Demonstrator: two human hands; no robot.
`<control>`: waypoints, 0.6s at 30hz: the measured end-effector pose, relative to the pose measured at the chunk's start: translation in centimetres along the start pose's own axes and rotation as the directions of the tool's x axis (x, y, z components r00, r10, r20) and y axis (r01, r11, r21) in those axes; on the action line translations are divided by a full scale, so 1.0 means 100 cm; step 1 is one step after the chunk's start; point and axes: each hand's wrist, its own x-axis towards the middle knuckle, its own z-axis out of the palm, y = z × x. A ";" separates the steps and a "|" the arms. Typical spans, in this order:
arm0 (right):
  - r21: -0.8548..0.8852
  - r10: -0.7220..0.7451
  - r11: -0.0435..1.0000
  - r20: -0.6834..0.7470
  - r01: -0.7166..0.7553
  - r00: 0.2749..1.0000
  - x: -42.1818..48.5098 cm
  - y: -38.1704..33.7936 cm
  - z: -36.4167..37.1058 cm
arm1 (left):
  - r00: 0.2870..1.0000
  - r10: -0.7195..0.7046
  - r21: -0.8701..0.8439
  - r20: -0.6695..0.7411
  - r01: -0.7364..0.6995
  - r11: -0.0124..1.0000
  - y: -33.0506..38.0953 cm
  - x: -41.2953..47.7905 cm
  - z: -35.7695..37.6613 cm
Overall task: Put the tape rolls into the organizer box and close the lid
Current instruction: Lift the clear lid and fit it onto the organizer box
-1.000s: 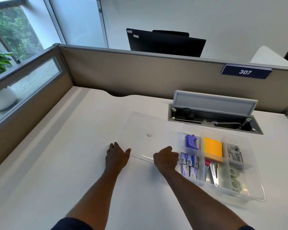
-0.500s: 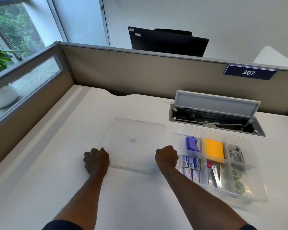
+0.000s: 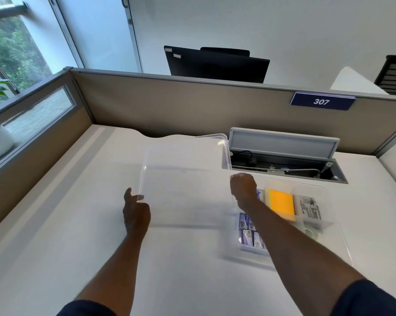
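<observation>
Both hands hold the clear flat plastic lid (image 3: pixel 185 179) tilted above the white surface (image 3: pixel 55 224), left hand (image 3: pixel 135 213) fingers pinching its left edge, right hand (image 3: pixel 243 190) closed on its right edge, just left of the open clear compartmented organizer box (image 3: pixel 329 242), tape rolls (image 3: pixel 312 232) already inside.

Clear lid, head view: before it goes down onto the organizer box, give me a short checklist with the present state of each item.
1. Left hand has a grip on the clear lid: ok.
2. Right hand has a grip on its right edge: ok.
3. Tape rolls inside the organizer box: ok, in the near right compartment.
4. Lid lined up over the box: not ok, it is off to the left.
5. Nothing sticks up above the rim: cannot tell, the image is blurred.
</observation>
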 end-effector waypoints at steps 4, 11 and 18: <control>0.217 0.021 0.976 -0.144 0.011 0.989 0.009 0.003 -0.031 | 0.982 0.141 0.009 0.127 -0.143 0.990 0.021 -0.009 0.016; 0.734 -0.009 0.679 0.049 -0.030 0.999 0.008 0.005 -0.100 | 0.967 0.252 -0.115 0.036 -0.247 0.962 0.067 -0.030 0.045; 0.834 -0.174 0.536 0.260 -0.130 0.950 0.018 0.030 -0.173 | 0.881 0.129 -0.443 0.455 0.099 0.891 0.098 -0.049 0.069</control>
